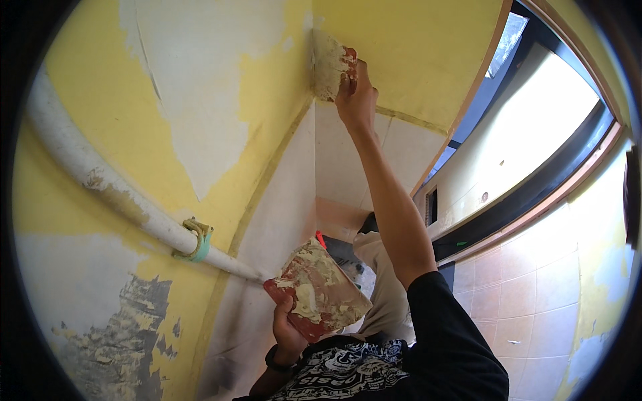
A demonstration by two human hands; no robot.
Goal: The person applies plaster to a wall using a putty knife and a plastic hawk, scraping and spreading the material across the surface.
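Note:
My right hand (358, 101) is raised on an outstretched arm, its fingers closed round the red grip of a putty knife (328, 69). That knife's wide, filler-smeared blade lies at the inner corner where two yellow walls meet, just above the tiles. Lower down, near my chest, my left hand (289, 331) grips a second, broader putty knife (329, 286) by its red edge. Thick cream filler covers much of its face, which is tilted up toward me. The left fingers behind it are partly hidden.
A pale pipe (150, 217) with a green-wrapped clamp (198, 242) runs along the left wall (221, 140), whose yellow paint has white and grey bare patches. Pale tiles (408, 150) cover the lower walls. A framed opening (498, 40) lies to the right.

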